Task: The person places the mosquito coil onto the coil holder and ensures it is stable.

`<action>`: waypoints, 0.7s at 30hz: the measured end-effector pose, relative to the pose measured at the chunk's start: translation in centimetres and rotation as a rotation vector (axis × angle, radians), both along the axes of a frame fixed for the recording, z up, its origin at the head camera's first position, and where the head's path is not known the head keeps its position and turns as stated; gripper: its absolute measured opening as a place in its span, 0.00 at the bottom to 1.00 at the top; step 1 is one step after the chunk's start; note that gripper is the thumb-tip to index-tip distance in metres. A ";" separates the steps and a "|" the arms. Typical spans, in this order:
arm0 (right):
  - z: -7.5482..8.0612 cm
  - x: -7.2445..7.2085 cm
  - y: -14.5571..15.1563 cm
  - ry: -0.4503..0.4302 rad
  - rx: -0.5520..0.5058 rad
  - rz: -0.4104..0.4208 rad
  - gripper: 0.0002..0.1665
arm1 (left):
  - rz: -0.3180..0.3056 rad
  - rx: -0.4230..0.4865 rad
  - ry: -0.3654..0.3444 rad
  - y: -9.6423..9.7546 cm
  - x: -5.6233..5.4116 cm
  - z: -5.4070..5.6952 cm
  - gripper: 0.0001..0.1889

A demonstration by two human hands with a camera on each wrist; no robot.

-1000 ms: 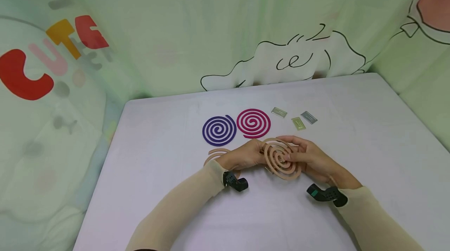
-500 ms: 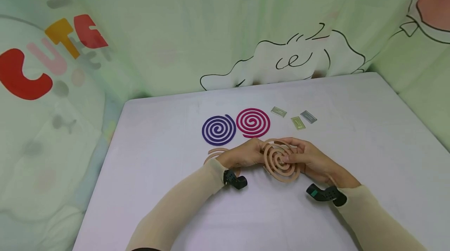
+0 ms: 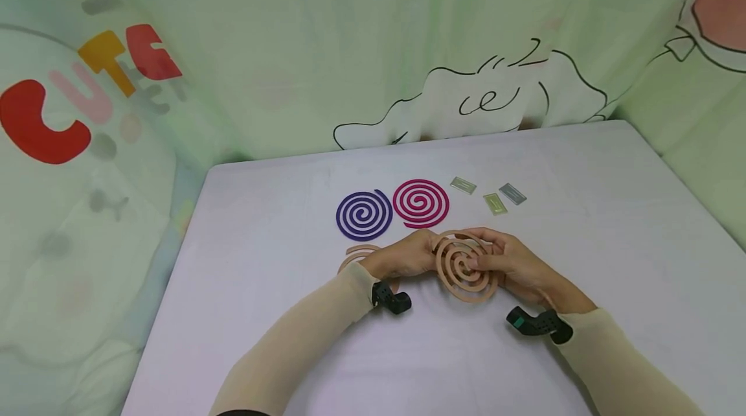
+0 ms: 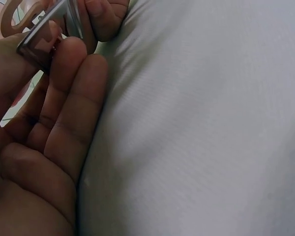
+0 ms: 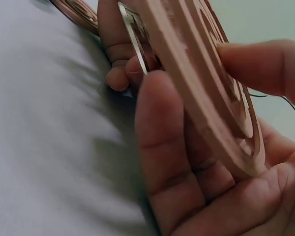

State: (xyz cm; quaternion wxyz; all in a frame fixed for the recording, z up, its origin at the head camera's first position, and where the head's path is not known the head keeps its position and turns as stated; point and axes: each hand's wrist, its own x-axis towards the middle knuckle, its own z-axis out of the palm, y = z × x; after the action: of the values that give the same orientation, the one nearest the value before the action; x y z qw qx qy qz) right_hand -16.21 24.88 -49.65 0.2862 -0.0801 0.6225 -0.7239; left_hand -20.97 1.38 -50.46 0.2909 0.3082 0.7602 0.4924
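Note:
My right hand [image 3: 521,270] holds a tan mosquito coil [image 5: 196,93] up over the table, its thumb on the coil's face and fingers behind it. On the coil's left, my left hand [image 3: 410,255] pinches a small metal coil stand [image 4: 37,46] between thumb and fingers. The stand lies close behind the coil in the right wrist view. Another tan coil [image 3: 359,249] rests on the table, mostly covered by the left wrist. Beyond the hands a purple coil [image 3: 362,213] and a pink coil [image 3: 419,201] lie flat side by side.
Flat metal stands lie behind the right hand: a pale one [image 3: 463,185], a gold one [image 3: 495,203] and a grey one [image 3: 513,194]. A white cloth covers the table [image 3: 280,208]. Printed curtains [image 3: 291,46] hang along its back and sides.
The held tan coil has tipped very slightly and its lower edge sits a little lower. Both hands keep their places and grips; the things on the table have not moved.

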 end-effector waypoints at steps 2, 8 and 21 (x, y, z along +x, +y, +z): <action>0.0 0.0 0.0 0.002 0.002 -0.005 0.34 | 0.001 0.004 0.004 0.0 0.0 0.0 0.07; -0.2 -0.2 0.0 -0.011 0.021 0.004 0.36 | 0.006 -0.004 0.002 0.0 0.1 0.1 0.07; 0.1 0.1 -0.3 -0.019 0.026 -0.010 0.40 | 0.029 0.039 -0.036 0.1 0.3 -0.3 0.08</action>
State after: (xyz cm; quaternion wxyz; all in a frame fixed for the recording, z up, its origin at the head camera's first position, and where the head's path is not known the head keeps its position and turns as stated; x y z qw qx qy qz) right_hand -16.12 24.57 -49.52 0.2896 -0.0664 0.6295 -0.7179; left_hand -20.71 1.47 -50.74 0.2913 0.2939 0.7496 0.5166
